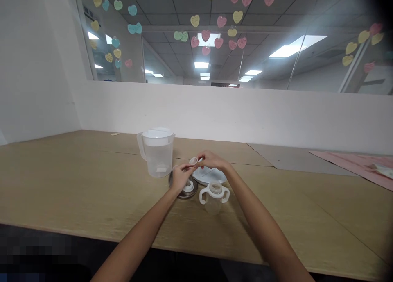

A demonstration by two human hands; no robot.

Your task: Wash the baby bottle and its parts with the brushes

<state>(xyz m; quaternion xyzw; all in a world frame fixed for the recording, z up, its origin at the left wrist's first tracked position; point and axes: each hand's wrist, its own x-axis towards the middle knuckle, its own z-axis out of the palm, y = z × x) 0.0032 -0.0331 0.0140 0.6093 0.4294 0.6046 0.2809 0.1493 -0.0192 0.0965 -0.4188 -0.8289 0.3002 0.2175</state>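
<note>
My left hand (181, 177) reaches over a metal bowl (171, 188), fingers pinched at the edge of a small, round, translucent cap-like piece (193, 161). From the other side, my right hand (211, 160) meets it with bent fingers, also closed at the piece's edge; its exact kind is too small to tell. A white ring-shaped part (188, 187) lies in the metal bowl, partly hidden by my left hand. Behind my right wrist is a white plate (211, 178). Closer to me stands a clear baby bottle (214, 202), upright and uncapped, with two white handles.
A translucent lidded pitcher (159, 155) stands left of the metal bowl, handle to the left. Grey sheeting (301, 161) and a pink sheet (346, 163) lie on the wooden table (92, 183) at right. Behind rises a white wall (215, 114) below a window with heart-shaped notes.
</note>
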